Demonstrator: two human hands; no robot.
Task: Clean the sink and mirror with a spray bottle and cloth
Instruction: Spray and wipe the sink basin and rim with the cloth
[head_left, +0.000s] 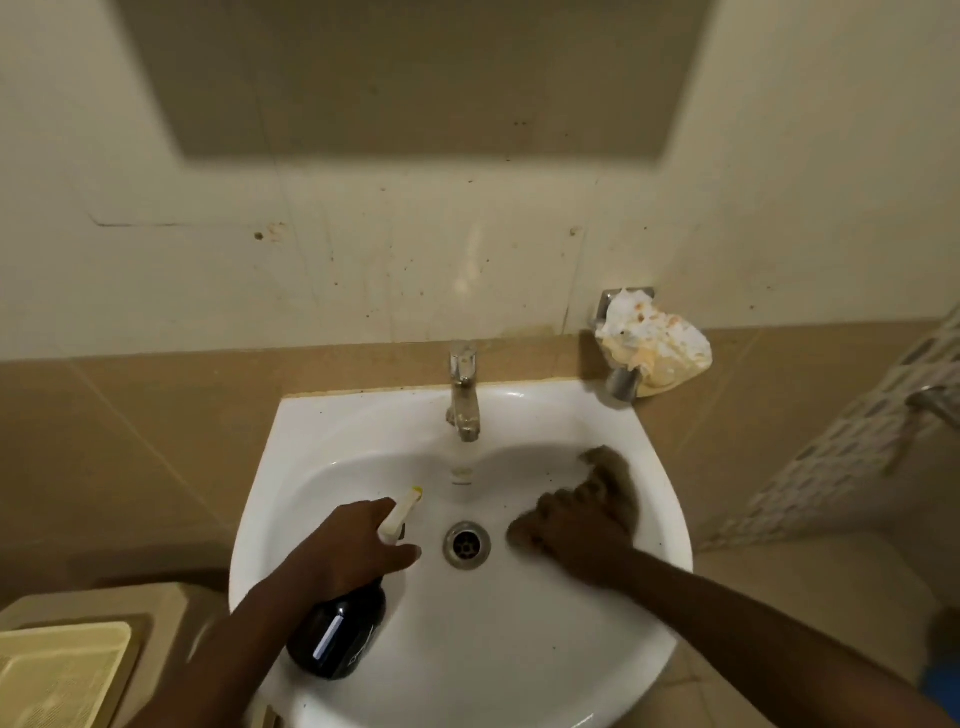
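A white sink (519, 649) fills the middle of the view, with a metal drain (466, 544) and a chrome tap (464, 395) at its back. My left hand (353, 545) grips a dark spray bottle (337, 636) by its neck; the pale nozzle (402, 512) points toward the basin's back. My right hand (576, 530) presses a dark cloth (615, 478) against the basin's right inner wall; it looks blurred. The mirror (415, 78) hangs on the wall above.
A crumpled stained white cloth (654, 345) sits on a metal holder at the sink's back right. A cream plastic tray (57, 670) lies at the lower left. Tan tiles back the sink; a patterned wall and a metal fitting (930, 402) stand at the right.
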